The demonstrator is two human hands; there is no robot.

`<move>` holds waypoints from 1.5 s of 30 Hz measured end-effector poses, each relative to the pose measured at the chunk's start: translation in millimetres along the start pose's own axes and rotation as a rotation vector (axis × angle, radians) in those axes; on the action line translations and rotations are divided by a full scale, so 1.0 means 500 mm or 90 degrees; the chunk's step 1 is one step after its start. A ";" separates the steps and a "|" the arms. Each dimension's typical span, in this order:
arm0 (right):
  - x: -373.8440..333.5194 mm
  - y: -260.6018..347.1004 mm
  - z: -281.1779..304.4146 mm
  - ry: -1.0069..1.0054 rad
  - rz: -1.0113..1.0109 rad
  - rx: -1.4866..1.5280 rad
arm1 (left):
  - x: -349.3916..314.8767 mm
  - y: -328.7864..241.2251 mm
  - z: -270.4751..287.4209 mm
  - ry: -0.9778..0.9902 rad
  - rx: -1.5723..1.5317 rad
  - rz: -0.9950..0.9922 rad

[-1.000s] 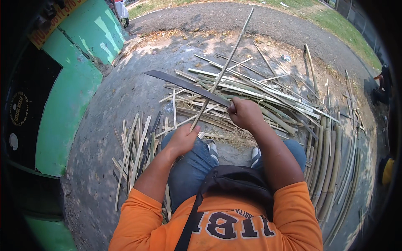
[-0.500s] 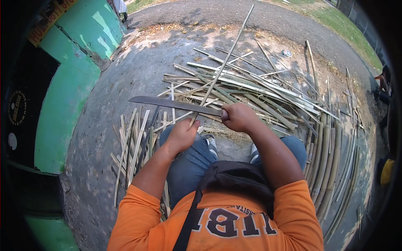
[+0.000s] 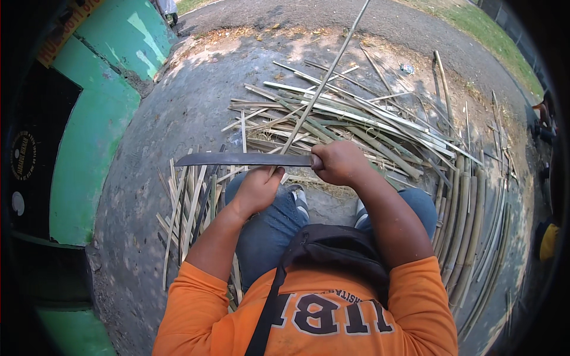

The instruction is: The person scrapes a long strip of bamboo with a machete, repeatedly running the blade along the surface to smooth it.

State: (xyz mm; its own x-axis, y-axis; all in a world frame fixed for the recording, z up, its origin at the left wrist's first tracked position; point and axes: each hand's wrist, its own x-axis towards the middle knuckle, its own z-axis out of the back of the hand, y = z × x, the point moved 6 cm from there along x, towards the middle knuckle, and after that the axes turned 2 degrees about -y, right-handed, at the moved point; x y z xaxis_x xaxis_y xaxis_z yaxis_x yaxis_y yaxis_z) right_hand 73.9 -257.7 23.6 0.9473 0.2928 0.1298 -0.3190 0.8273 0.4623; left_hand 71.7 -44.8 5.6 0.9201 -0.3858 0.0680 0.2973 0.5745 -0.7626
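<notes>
My right hand [image 3: 340, 164] is closed round the handle of a long machete [image 3: 243, 159], whose dark blade points left across the front of my knees. Gripped in my left hand [image 3: 258, 191] is the near end of a long, thin bamboo strip [image 3: 328, 77], which slants away up and to the right. The blade crosses the strip just beyond my left fingers; whether its edge touches the strip, I cannot tell. Under the strip's middle lies a loose heap of split bamboo [image 3: 350, 121]. My fingertips on the strip are partly hidden behind the blade.
More narrow bamboo slats [image 3: 189, 202] lie beside my left knee. Several round bamboo poles [image 3: 460, 228] lie to my right. A green wall [image 3: 89, 154] stands at the left, and a paved road [image 3: 285, 18] runs beyond the heap. A black bag [image 3: 338, 252] rests on my lap.
The machete blade has turned from slanting to nearly level, its tip a little lower and further left. The bamboo strip's far end has shifted up and right, past the picture's edge.
</notes>
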 end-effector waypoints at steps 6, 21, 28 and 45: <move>0.023 -0.102 0.000 -0.005 -0.084 0.045 | 0.004 0.017 -0.006 0.077 0.074 0.096; 0.006 -0.085 0.017 0.127 -0.058 0.117 | -0.001 0.010 0.000 0.092 0.028 0.074; 0.001 -0.005 0.014 0.093 0.020 -0.010 | -0.003 -0.019 0.005 -0.085 -0.049 -0.183; 0.016 -0.060 -0.023 0.039 -0.001 0.055 | -0.001 0.001 0.003 0.093 0.012 0.095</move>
State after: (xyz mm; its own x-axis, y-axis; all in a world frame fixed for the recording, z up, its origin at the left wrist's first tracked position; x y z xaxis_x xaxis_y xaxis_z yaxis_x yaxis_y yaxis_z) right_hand 90.6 -274.4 0.6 0.9437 0.3221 0.0755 -0.3106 0.7843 0.5371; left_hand 71.9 -43.4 6.3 0.9079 -0.3953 -0.1397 0.1667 0.6462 -0.7447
